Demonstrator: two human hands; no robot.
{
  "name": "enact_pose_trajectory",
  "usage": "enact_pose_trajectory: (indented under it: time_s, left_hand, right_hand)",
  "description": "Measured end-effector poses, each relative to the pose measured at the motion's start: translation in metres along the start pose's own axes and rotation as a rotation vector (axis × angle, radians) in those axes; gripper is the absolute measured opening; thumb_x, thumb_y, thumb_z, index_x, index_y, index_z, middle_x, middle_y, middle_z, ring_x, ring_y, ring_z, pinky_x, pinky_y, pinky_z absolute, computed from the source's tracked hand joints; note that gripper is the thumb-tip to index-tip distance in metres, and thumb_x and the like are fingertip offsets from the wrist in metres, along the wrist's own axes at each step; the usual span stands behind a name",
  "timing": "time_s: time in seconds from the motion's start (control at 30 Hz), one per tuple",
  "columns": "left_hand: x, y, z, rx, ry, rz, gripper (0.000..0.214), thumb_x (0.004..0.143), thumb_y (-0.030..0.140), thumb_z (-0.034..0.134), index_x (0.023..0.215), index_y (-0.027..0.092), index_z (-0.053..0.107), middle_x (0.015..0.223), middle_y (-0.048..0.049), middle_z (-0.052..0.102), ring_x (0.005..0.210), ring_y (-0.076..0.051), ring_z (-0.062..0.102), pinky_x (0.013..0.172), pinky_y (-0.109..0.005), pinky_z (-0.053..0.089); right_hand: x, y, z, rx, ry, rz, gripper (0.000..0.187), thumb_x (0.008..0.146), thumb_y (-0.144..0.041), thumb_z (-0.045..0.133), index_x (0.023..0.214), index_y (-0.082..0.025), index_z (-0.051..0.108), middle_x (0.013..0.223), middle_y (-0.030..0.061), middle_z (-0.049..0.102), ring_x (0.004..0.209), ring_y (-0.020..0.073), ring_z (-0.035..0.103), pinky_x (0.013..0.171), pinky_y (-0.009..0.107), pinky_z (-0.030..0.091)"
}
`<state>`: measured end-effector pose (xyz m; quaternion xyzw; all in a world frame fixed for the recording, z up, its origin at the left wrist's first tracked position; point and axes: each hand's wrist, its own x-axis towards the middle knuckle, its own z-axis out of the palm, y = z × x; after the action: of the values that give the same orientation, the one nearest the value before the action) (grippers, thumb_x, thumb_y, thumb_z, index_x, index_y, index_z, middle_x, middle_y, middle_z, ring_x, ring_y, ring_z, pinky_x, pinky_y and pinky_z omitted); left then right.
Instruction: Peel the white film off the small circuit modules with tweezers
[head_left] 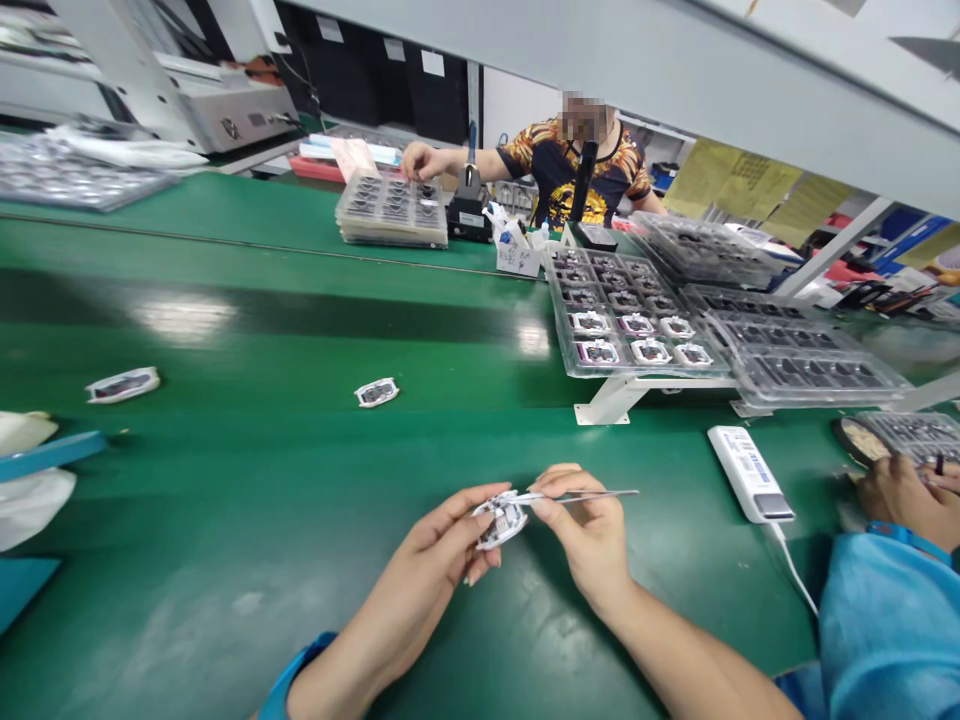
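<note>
Left hand [442,535] pinched a small white plastic housing [499,520] between thumb and fingers, held above the green workbench [262,640]. Right hand [583,535] pinched thin steel tweezers [609,493] between thumb and fingers, their tips reaching the top edge of the housing; the hands were close together, not spread. Out from the housing, on the bench, two loose white housings [376,393] lay ahead and to the left, the farther-left one [122,385] well apart. To its right sat a white rectangular device [750,473] with a white cable [791,565] running off toward the bench edge. Ahead and to the right, clear plastic trays [630,315] of parts stood on white supports. Farther ahead, left of those trays, was a stack of trays [390,210] beside a black tool stand [469,205]. Past that, a co-worker's hand [424,160] rested near the stack. At far right, another co-worker's hand [900,500] in a blue sleeve [885,620] worked at a tray [911,435].
</note>
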<state>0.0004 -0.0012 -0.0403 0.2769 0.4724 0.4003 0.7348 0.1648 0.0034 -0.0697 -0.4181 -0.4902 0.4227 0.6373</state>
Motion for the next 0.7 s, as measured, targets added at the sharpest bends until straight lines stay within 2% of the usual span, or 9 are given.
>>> enact_pose_trajectory:
  time_s: [0.27,0.43,0.57,0.63,0.7]
  left_hand:
    - [0.0,0.0,-0.001,0.064,0.0,0.007,0.05,0.065,0.043,0.087,0.104,0.016,0.071,0.065,0.0034,0.063,0.058,-0.011,0.047,0.053,-0.024,0.033]
    - [0.003,-0.005,-0.004,0.173,-0.011,0.087,0.049,0.068,0.039,0.084,0.109,0.016,0.069,0.068,0.0027,0.065,0.06,-0.012,0.052,0.054,-0.024,0.037]
    - [0.005,-0.01,-0.004,0.202,-0.064,0.148,0.044,0.065,0.031,0.083,0.104,0.018,0.07,0.083,-0.002,0.074,0.078,-0.018,0.063,0.07,-0.027,0.047]
    - [0.005,-0.012,-0.004,0.211,-0.072,0.161,0.043,0.063,0.029,0.082,0.103,0.018,0.07,0.092,-0.0044,0.076,0.086,-0.02,0.065,0.077,-0.028,0.048]
    - [0.004,-0.012,-0.004,0.243,-0.069,0.164,0.042,0.066,0.029,0.08,0.105,0.017,0.071,0.091,-0.0039,0.075,0.081,-0.018,0.064,0.074,-0.027,0.048]
  right_hand:
    - [-0.001,-0.004,-0.001,-0.127,-0.059,-0.198,0.007,0.083,-0.033,0.08,0.081,-0.028,0.074,0.078,0.0026,0.079,0.079,0.023,0.07,0.078,0.042,0.054]
    - [0.0,-0.009,-0.004,-0.313,-0.192,-0.421,0.004,0.087,-0.029,0.076,0.084,-0.031,0.075,0.079,-0.0009,0.082,0.077,0.0221,0.072,0.083,0.044,0.049]
    - [0.001,-0.014,-0.004,-0.457,-0.316,-0.612,0.008,0.092,-0.023,0.07,0.089,-0.028,0.075,0.081,-0.0012,0.082,0.079,0.0196,0.072,0.082,0.041,0.047]
    - [0.001,-0.015,-0.003,-0.475,-0.326,-0.638,0.007,0.093,-0.024,0.068,0.09,-0.027,0.074,0.082,-0.0007,0.082,0.078,0.0188,0.072,0.08,0.04,0.047]
    - [0.001,-0.014,-0.003,-0.473,-0.324,-0.626,0.008,0.094,-0.025,0.068,0.089,-0.027,0.073,0.081,-0.0008,0.082,0.077,0.019,0.072,0.08,0.041,0.047]
